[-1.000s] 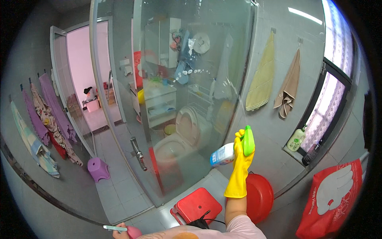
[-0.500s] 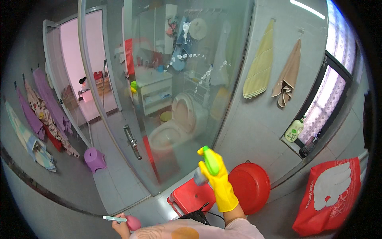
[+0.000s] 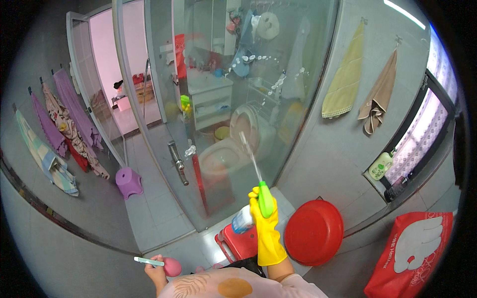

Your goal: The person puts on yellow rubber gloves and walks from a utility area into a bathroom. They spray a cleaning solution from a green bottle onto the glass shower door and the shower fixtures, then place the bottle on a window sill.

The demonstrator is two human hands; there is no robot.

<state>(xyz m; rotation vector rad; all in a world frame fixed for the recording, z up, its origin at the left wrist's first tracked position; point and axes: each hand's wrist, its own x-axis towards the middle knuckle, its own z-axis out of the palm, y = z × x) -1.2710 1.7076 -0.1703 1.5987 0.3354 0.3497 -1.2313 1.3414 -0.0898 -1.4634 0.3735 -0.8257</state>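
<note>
My right hand (image 3: 268, 233), in a yellow rubber glove, grips a spray bottle (image 3: 243, 220) with a bright green trigger head. A thin white jet of spray (image 3: 255, 161) runs from its nozzle toward the glass shower panel (image 3: 298, 134). White foam patches (image 3: 253, 58) lie in a band across the upper glass, and another foam blob (image 3: 190, 150) sits by the metal door handle (image 3: 177, 163). At the lower left, my bare left hand (image 3: 156, 272) is closed around a slim pale-green and white bar (image 3: 149, 261). Beside it shows a rounded pink thing (image 3: 172, 267) of unclear kind.
A red plastic stool (image 3: 227, 244) and a red basin (image 3: 314, 232) stand on the floor before me. A red bag (image 3: 412, 253) is at the right, a purple stool (image 3: 128, 182) at the left. Behind the glass is a toilet (image 3: 218, 156). Towels hang on both walls.
A jet of spray now leaves the bottle, and a new foam blob shows near the door handle. The bottle's body has come more into sight. The whole view has shifted slightly.
</note>
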